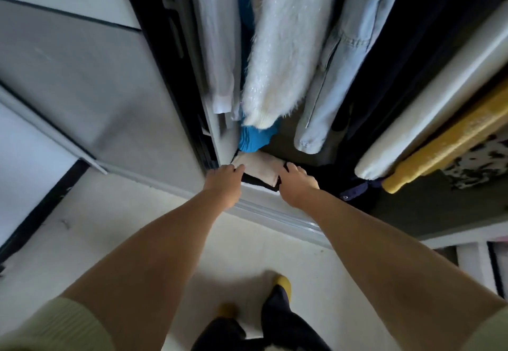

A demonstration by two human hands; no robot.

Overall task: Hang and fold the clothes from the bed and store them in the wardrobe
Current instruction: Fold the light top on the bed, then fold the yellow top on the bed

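Observation:
A folded beige garment (259,167) lies on top of a folded black garment (257,183) at the front left of the wardrobe floor. My left hand (224,181) grips the left edge of this small stack. My right hand (297,184) grips its right edge, fingers curled over the cloth. Both arms reach down and forward into the open wardrobe (308,158).
Above the stack hang a white shirt (217,48), a blue garment (254,137), a fluffy white coat (280,56) and a pale denim piece (335,75). A cream roll (428,108) and a yellow one (445,141) lie to the right. The sliding door (96,89) stands left.

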